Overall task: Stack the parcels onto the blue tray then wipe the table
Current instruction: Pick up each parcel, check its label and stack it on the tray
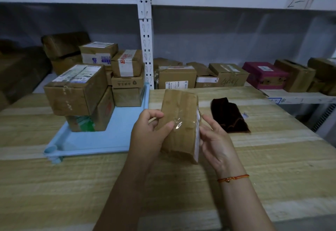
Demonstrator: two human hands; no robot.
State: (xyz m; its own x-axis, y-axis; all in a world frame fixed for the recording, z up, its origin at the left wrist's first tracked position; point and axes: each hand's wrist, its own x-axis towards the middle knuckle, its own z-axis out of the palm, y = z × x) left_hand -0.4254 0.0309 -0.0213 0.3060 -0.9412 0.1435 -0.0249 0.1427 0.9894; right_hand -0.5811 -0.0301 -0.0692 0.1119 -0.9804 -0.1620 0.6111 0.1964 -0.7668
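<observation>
A taped brown cardboard parcel [181,120] is held upright above the wooden table [272,167], just right of the blue tray [116,136]. My left hand [149,136] grips its left side, thumb across the front. My right hand [216,140] holds its right edge, where a white label shows. Several parcels stand stacked on the tray: a large labelled box [76,89] on top of another at the left, and smaller boxes [127,78] piled at the tray's far end. A dark brown cloth [229,116] lies on the table to the right of the held parcel.
White metal shelving behind the table holds more cardboard boxes [177,79] and a magenta box [265,75]. A shelf upright [146,31] rises behind the tray's far corner. The table's right edge drops off near the cloth.
</observation>
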